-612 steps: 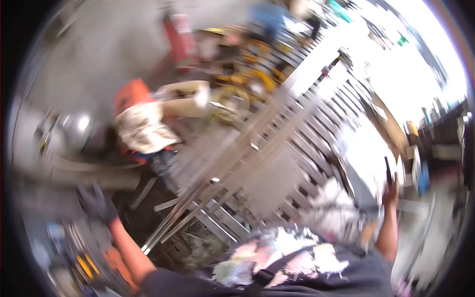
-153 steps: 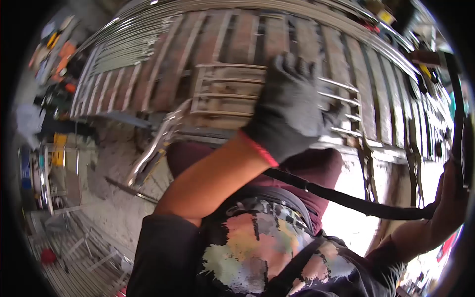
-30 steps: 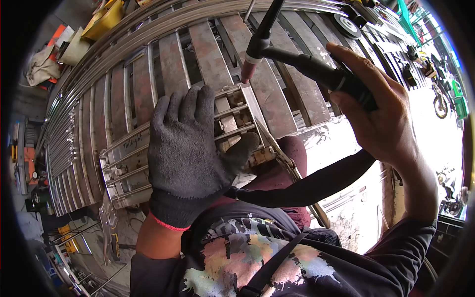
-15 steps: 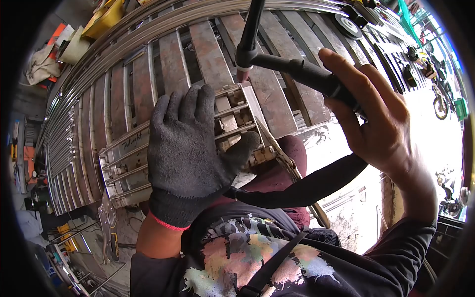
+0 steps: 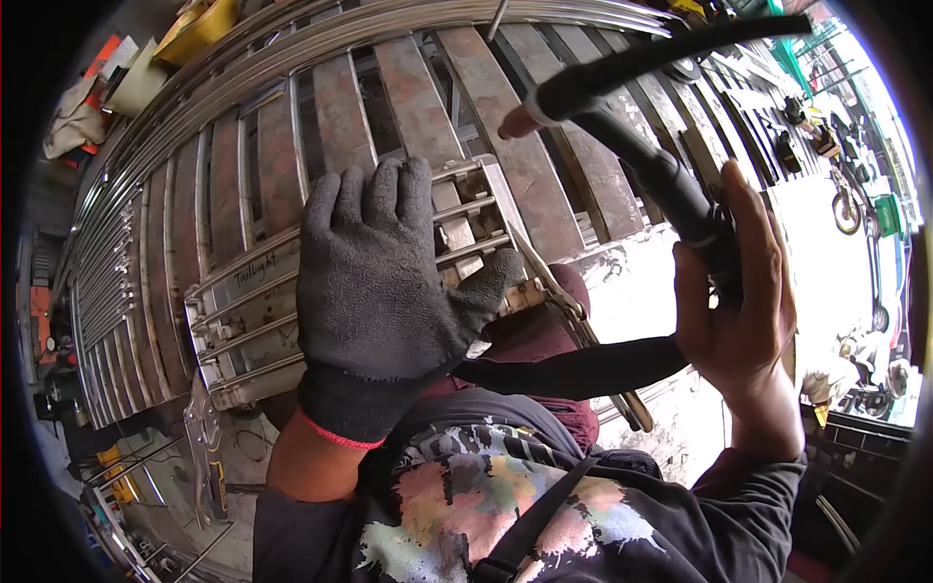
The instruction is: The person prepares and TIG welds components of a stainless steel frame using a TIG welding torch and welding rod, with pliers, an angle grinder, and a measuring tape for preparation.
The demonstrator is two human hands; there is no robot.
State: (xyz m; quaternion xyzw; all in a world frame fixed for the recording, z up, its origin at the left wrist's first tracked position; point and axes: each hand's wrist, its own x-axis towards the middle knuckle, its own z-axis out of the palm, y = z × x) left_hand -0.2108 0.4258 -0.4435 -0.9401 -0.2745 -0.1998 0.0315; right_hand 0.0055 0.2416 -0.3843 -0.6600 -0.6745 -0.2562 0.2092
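My left hand (image 5: 374, 272), in a dark grey work glove with a red cuff edge, lies flat with fingers stretched out on a metal jig (image 5: 233, 335) with several thin bars across it. "TailLight" is handwritten on the jig. My bare right hand (image 5: 743, 282) holds a black TIG welding torch (image 5: 641, 155) between thumb and fingers. Its pinkish cup (image 5: 520, 119) points left, in the air beyond the jig's upper right corner, and its long back cap points right. A black sleeved cable (image 5: 573, 369) runs leftward from near my right hand, across my lap.
Locking pliers (image 5: 202, 428) grip the jig's left end. A long metal clamp handle (image 5: 573, 306) slants down at its right end. Beneath lies a slatted steel table (image 5: 413, 83), with thin rods (image 5: 102, 262) at left and a yellow container (image 5: 197, 31) at the back left.
My right hand has moved the torch right, off the jig's corner, and tilted it so the back cap swings from upright to the right. My left hand stays on the jig.
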